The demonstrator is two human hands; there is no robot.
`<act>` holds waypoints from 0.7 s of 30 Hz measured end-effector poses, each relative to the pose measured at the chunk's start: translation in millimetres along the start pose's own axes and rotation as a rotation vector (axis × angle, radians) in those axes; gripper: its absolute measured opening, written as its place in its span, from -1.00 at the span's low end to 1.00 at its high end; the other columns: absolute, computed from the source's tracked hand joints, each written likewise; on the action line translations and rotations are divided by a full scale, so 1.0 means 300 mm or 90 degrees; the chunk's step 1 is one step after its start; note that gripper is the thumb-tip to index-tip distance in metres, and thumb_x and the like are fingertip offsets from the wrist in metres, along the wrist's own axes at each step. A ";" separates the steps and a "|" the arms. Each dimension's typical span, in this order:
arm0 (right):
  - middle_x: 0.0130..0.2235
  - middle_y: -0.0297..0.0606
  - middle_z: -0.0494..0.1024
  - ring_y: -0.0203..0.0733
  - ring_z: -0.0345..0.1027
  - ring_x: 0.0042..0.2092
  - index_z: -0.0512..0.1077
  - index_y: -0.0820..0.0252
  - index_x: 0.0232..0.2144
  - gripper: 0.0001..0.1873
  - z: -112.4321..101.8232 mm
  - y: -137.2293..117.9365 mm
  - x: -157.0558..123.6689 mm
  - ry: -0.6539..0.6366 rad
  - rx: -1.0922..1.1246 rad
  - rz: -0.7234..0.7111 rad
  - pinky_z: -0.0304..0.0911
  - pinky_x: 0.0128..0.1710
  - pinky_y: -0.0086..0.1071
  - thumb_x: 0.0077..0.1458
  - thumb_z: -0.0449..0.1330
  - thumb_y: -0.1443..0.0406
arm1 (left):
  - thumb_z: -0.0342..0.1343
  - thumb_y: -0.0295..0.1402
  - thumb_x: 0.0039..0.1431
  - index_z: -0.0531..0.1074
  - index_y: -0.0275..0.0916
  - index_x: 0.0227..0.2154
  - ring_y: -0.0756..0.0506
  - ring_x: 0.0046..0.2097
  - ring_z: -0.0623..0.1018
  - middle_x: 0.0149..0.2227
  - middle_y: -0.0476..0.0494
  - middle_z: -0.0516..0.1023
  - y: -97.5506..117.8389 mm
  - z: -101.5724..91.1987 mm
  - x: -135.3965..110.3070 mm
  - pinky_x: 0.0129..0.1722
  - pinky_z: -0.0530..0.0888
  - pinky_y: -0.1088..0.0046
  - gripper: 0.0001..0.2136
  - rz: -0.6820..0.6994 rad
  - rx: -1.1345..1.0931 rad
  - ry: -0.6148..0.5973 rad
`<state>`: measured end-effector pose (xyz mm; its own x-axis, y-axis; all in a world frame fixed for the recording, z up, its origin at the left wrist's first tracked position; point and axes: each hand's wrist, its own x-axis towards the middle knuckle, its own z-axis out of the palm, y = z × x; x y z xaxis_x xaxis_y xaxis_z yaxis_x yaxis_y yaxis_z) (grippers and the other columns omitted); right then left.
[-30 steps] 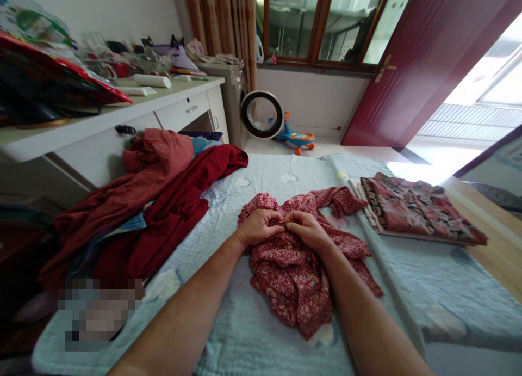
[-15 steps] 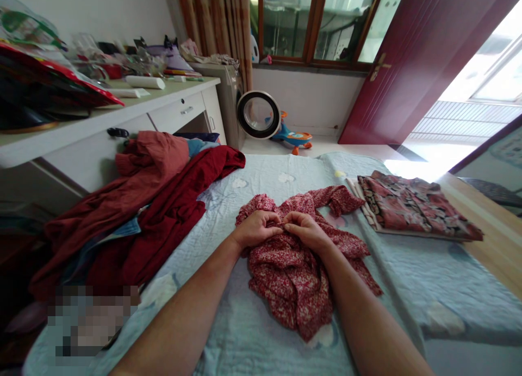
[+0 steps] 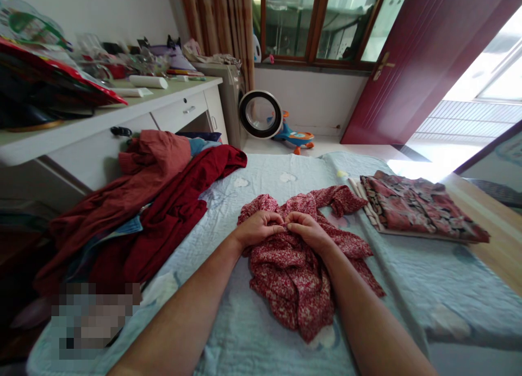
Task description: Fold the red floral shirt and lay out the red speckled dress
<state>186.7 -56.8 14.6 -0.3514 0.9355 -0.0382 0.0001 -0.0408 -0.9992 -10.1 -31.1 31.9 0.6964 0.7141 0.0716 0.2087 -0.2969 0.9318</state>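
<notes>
A red floral garment [image 3: 299, 278] lies crumpled on the pale blue quilt [image 3: 253, 332] in the middle of the bed. My left hand [image 3: 256, 228] and my right hand [image 3: 308, 230] rest on its upper part, fingertips meeting. Both hands are closed, pinching the same spot of the fabric between thumb and fingers. What lies under the fingertips is hidden.
A heap of dark red and rust clothes [image 3: 155, 202] covers the bed's left side. A folded patterned stack [image 3: 420, 207] sits at the right. A cluttered white desk [image 3: 122, 115] stands left; a washing machine [image 3: 244, 104], toy [image 3: 296, 137] and open red door [image 3: 424, 55] lie beyond.
</notes>
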 end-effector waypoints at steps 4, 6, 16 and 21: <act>-0.50 -0.46 0.29 -0.38 0.07 -0.47 0.33 0.19 -0.46 -0.75 0.003 -0.003 0.003 0.024 -0.005 0.005 -0.01 -0.46 -0.46 -0.09 0.27 0.16 | 0.18 -0.19 0.12 0.48 -0.28 -0.37 0.00 -0.36 0.39 -0.43 0.02 0.44 0.009 0.016 0.001 -0.34 0.30 0.52 -0.77 -0.016 0.047 0.045; -0.50 -0.46 0.30 -0.38 0.07 -0.47 0.33 0.19 -0.46 -0.74 0.002 0.002 0.006 0.028 -0.010 0.000 -0.02 -0.47 -0.46 -0.09 0.27 0.15 | 0.19 -0.19 0.10 0.47 -0.29 -0.40 0.00 -0.36 0.39 -0.43 0.01 0.44 0.007 0.025 0.003 -0.34 0.30 0.52 -0.78 -0.012 0.060 0.071; -0.50 -0.45 0.32 -0.37 0.08 -0.47 0.36 0.19 -0.46 -0.74 -0.005 0.000 0.002 0.024 -0.015 -0.007 0.00 -0.45 -0.45 -0.10 0.28 0.14 | 0.17 -0.26 0.12 0.47 -0.30 -0.39 0.03 -0.41 0.37 -0.46 0.03 0.43 -0.004 0.021 0.001 -0.39 0.27 0.53 -0.83 0.000 0.068 0.065; -0.51 -0.45 0.31 -0.37 0.07 -0.47 0.35 0.19 -0.49 -0.75 0.003 -0.018 -0.006 0.016 -0.003 0.002 -0.03 -0.46 -0.45 -0.11 0.29 0.16 | 0.17 -0.28 0.12 0.48 -0.31 -0.40 0.01 -0.37 0.40 -0.43 -0.01 0.47 -0.004 0.014 0.002 -0.34 0.30 0.51 -0.83 0.002 0.077 0.031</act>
<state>186.5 -58.7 20.0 -0.3272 0.9440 -0.0422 0.0063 -0.0424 -0.9991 -7.0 -33.2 29.4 0.6636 0.7422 0.0941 0.2902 -0.3712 0.8820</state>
